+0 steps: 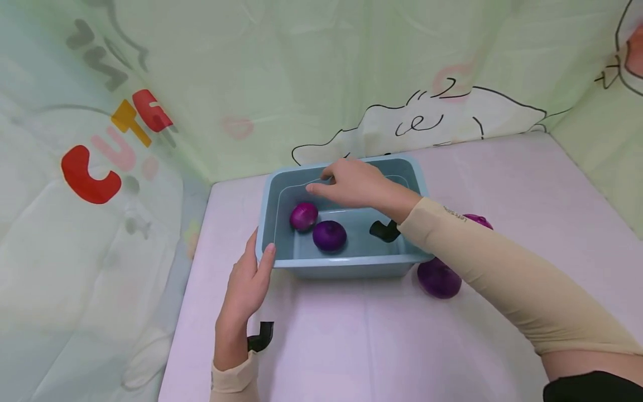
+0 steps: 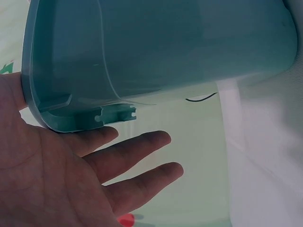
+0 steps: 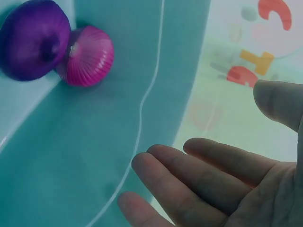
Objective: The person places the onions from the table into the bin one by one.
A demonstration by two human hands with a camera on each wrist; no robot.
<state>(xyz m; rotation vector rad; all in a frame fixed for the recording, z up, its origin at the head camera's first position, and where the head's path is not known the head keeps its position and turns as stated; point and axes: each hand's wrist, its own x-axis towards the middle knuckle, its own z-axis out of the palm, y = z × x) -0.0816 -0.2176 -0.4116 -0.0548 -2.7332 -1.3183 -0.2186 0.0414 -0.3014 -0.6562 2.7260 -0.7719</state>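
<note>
A light blue plastic basin stands near the far edge of the table, with two red onions inside: a pinkish one and a darker one. My left hand holds the basin's near left corner, thumb over the rim and the other fingers outside, below it. In the left wrist view those fingers stretch out under the rim. Above the basin's far side hovers my right hand, fingers loosely bent and holding nothing. The right wrist view shows its fingers apart, with both onions below.
Outside the basin, on the right, a dark red onion lies on the pale tablecloth. Another onion is mostly hidden behind the right sleeve. A printed curtain hangs at the back and sides.
</note>
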